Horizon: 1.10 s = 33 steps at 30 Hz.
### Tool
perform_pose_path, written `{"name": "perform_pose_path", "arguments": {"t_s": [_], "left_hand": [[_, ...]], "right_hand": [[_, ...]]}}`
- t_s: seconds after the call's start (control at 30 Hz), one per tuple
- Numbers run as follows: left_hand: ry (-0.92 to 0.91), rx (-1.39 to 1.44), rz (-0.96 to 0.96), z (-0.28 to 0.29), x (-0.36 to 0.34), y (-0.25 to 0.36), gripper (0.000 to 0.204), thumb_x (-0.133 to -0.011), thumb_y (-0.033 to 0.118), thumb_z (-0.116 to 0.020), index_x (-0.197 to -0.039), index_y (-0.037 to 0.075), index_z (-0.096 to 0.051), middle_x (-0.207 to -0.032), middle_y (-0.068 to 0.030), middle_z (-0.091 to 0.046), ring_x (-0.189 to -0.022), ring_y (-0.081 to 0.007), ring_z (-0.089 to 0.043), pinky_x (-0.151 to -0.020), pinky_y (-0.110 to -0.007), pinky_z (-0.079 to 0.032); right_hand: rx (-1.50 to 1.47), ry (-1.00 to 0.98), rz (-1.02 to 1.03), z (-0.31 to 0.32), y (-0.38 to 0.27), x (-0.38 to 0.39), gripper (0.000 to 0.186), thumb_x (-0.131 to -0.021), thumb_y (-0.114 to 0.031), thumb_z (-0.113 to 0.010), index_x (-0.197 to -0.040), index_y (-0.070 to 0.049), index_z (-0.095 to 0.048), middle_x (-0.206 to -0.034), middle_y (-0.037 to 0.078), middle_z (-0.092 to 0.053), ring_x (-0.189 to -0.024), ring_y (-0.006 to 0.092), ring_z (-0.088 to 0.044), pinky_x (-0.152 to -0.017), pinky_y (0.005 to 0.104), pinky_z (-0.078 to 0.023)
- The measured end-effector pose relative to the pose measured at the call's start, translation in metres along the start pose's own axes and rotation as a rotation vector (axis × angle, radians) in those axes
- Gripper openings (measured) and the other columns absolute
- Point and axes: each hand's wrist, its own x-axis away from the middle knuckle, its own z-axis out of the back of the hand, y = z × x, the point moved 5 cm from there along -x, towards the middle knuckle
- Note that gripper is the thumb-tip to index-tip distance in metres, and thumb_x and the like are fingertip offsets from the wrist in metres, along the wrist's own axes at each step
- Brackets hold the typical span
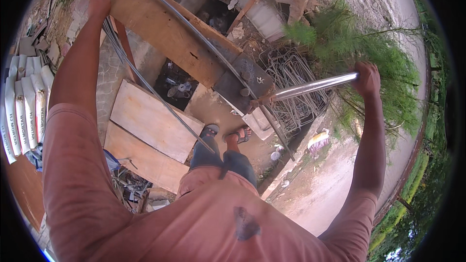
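My right hand (367, 78) is closed around the end of a shiny silver pipe (315, 86), held out to the right. The pipe's other end meets a rusty brown fitting (262, 102) beside a dark metal plate (230, 87) with short upright studs. That plate lies on a long wooden board (160, 26). Across the board runs a long steel rod (194, 36), passing by the studs and on toward the lower right. At the far left, my left hand (100, 2) is closed at the board's edge, on the rod's curved end; its fingertips are partly hidden.
Several bent steel stirrups (296, 87) are heaped right of the plate, beside a leafy green branch (354, 43). More long rods (145, 80) slant below the board. Loose wooden panels (150, 121) lie near my feet. White bags (26, 106) are stacked at left.
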Motion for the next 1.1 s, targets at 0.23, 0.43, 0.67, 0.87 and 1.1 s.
{"name": "perform_pose_path", "arguments": {"t_s": [0.23,0.43,0.67,0.87,1.1], "left_hand": [[-0.027,-0.011,-0.072,-0.006,-0.01,0.001,0.037,-0.095,0.035,-0.049,-0.12,0.012,-0.063,-0.114,-0.0198,-0.064,-0.108,-0.0377,-0.059,-0.091,-0.045,-0.046],[-0.062,-0.103,-0.033,-0.018,-0.02,0.009,0.038,-0.096,0.036,-0.045,-0.123,0.014,-0.061,-0.114,-0.021,-0.063,-0.109,-0.0386,-0.058,-0.09,-0.047,-0.046],[-0.081,-0.087,-0.131,-0.045,-0.053,-0.032,0.038,-0.096,0.036,-0.044,-0.126,0.018,-0.06,-0.118,-0.0192,-0.063,-0.112,-0.0379,-0.057,-0.093,-0.048,-0.044],[-0.186,0.019,0.059,-0.026,-0.023,0.011,0.036,-0.097,0.035,-0.044,-0.127,0.022,-0.059,-0.127,-0.0141,-0.059,-0.119,-0.0329,-0.054,-0.097,-0.051,-0.041],[-0.125,0.046,0.102,-0.028,-0.004,0.023,0.035,-0.097,0.036,-0.044,-0.126,0.024,-0.059,-0.128,-0.0111,-0.056,-0.118,-0.0319,-0.053,-0.099,-0.049,-0.041]], "right_hand": [[0.028,-0.101,-0.417,0.016,-0.04,0.126,0.008,-0.07,-0.003,-0.059,-0.066,-0.006,-0.052,-0.069,0.016,-0.058,-0.07,0.0383,-0.058,-0.065,0.0465,-0.045],[0.072,-0.282,-0.87,0.053,-0.151,0.238,0.012,-0.073,-0.02,-0.064,-0.073,-0.008,-0.061,-0.075,0.014,-0.064,-0.073,0.0358,-0.062,-0.063,0.0441,-0.047],[0.01,-0.295,-1.221,0.1,-0.274,0.264,0.016,-0.081,-0.019,-0.06,-0.076,-0.004,-0.058,-0.075,0.019,-0.064,-0.073,0.0419,-0.062,-0.066,0.051,-0.047],[-0.123,-0.243,-1.322,0.115,-0.358,0.279,0.018,-0.081,-0.017,-0.066,-0.08,-0.005,-0.052,-0.073,0.016,-0.059,-0.072,0.038,-0.06,-0.065,0.0482,-0.044],[-0.247,-0.382,-1.175,0.108,-0.312,0.284,0.032,-0.085,-0.03,-0.067,-0.076,-0.002,-0.054,-0.07,0.021,-0.062,-0.069,0.0421,-0.061,-0.062,0.0498,-0.045]]}}
